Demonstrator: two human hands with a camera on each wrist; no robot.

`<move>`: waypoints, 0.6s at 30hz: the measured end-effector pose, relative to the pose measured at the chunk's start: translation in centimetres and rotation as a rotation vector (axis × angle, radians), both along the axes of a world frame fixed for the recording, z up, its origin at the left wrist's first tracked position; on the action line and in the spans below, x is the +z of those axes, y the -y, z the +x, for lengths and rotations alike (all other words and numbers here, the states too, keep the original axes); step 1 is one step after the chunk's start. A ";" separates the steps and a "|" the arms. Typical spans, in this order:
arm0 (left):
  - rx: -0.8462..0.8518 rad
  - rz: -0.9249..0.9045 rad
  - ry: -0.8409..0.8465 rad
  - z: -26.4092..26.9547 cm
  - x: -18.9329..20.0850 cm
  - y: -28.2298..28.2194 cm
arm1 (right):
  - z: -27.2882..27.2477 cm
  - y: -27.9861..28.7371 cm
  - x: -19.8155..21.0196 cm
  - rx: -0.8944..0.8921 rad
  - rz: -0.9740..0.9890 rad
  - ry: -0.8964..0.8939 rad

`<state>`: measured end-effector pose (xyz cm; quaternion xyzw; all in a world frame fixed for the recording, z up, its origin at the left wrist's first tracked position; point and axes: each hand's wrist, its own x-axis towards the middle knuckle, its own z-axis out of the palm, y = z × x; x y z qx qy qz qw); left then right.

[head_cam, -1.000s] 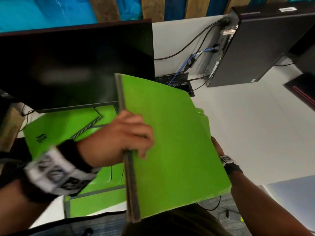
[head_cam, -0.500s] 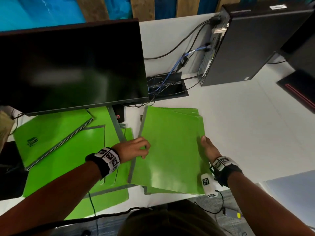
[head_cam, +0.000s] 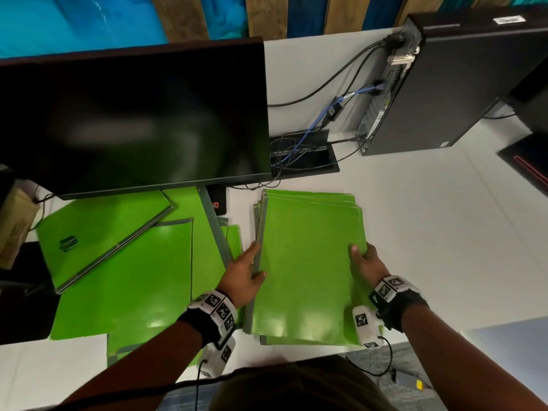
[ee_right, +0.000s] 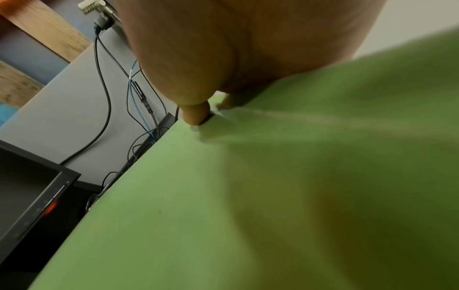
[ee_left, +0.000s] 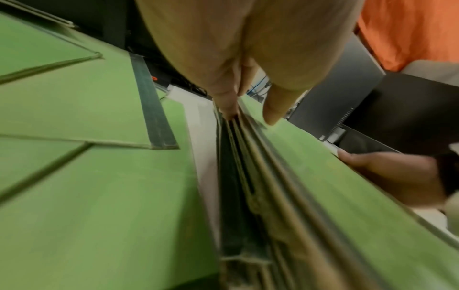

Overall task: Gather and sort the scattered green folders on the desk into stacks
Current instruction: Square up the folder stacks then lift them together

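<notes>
Between both hands (head_cam: 305, 271), folder stack (head_cam: 305, 262)

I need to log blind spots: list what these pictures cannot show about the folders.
- Stack count: head view, top folder covers the rest.
- Scattered folders: head view, monitor hides far edges.
- Right hand fingers: the stack's edge hides them; right wrist view blurred.

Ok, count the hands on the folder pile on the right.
2. The left hand grips the pile at its left edge, thumb on top. The right hand holds the right edge, thumb on the top folder. No other hand shows in any view.
</notes>
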<state>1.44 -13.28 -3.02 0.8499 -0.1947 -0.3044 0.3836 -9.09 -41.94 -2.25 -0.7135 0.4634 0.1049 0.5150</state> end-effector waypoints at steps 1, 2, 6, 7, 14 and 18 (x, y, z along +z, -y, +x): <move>-0.030 -0.002 -0.008 -0.1 0.1 -0.4 | 0.1 -0.1 -0.2 -0.005 -0.015 -0.002; -0.060 -0.023 -0.016 0.1 0.6 -1.0 | 0.1 -0.2 -0.2 -0.007 -0.028 -0.007; 0.148 -0.030 0.164 6.4 2.3 -6.2 | 0.2 -0.5 -0.3 0.000 -0.068 -0.040; 0.239 0.060 0.257 8.9 2.3 -8.4 | 0.2 -0.5 -0.4 0.001 -0.077 -0.053; 0.389 0.780 0.129 16.6 -0.3 -19.7 | 1.5 -1.7 0.9 -0.017 -0.126 0.017; 0.207 0.726 0.272 14.5 -1.4 -19.7 | 1.4 -1.8 0.4 -0.059 -0.120 -0.038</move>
